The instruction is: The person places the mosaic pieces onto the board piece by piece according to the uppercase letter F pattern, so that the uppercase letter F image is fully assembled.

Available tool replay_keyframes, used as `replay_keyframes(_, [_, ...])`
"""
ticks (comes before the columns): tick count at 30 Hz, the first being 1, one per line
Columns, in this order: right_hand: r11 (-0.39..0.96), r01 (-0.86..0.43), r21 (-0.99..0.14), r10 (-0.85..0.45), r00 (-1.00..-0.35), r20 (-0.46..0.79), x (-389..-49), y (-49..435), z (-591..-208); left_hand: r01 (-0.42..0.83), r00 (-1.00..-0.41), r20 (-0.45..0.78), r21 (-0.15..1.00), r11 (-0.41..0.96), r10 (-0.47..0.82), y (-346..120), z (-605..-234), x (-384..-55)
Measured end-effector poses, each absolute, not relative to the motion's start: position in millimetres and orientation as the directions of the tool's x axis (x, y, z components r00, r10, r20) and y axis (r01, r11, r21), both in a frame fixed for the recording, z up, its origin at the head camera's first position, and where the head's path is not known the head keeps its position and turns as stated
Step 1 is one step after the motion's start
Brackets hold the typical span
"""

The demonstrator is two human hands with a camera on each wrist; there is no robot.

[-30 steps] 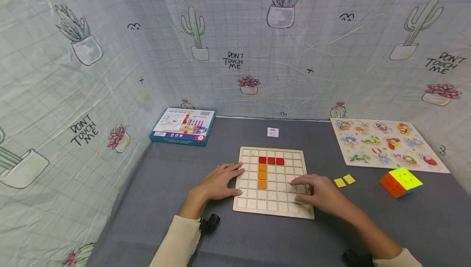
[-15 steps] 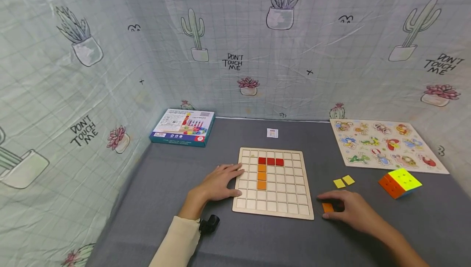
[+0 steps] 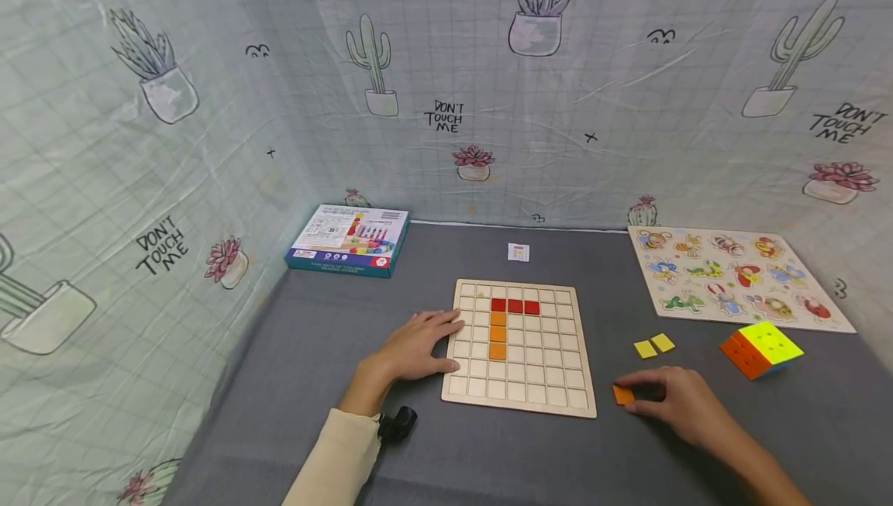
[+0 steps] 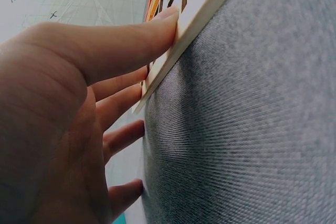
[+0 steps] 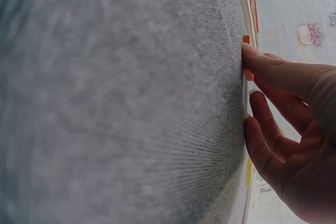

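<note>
I see the right hand now off the board, thumb and finger pinching the orange tile just right of it (lift unclear), so it's held but unplaced; left hand rests uncurled on the board's left edge.

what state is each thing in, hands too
Pale wooden grid board: flat, partly filled
Three red square tiles: in a row
Three orange square tiles: in a column
Loose orange square tile: pinched by right hand
Two yellow square tiles: loose
Multicoloured cube: top solid yellow
Rectangular teal-edged box: shut
Rectangular insect board: flat
White square card: flat
Left hand: on grid board's edge
</note>
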State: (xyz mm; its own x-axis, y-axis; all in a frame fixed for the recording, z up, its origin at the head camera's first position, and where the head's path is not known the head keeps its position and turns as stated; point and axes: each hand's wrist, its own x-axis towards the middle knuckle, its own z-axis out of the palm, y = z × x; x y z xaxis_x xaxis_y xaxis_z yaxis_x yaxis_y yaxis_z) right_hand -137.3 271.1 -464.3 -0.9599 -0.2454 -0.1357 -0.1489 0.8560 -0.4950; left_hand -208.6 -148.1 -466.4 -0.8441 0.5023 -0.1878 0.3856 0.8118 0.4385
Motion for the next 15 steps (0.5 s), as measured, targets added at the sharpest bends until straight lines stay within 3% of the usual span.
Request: replay_keyframes(15, [0.793,-0.265,-0.549,-0.323,-0.946,-0.009,-140.1,273.7,-459.9,0.375,-0.850,-0.187,0.441,0.815,0.492,-147.4,-466.1,-207.3])
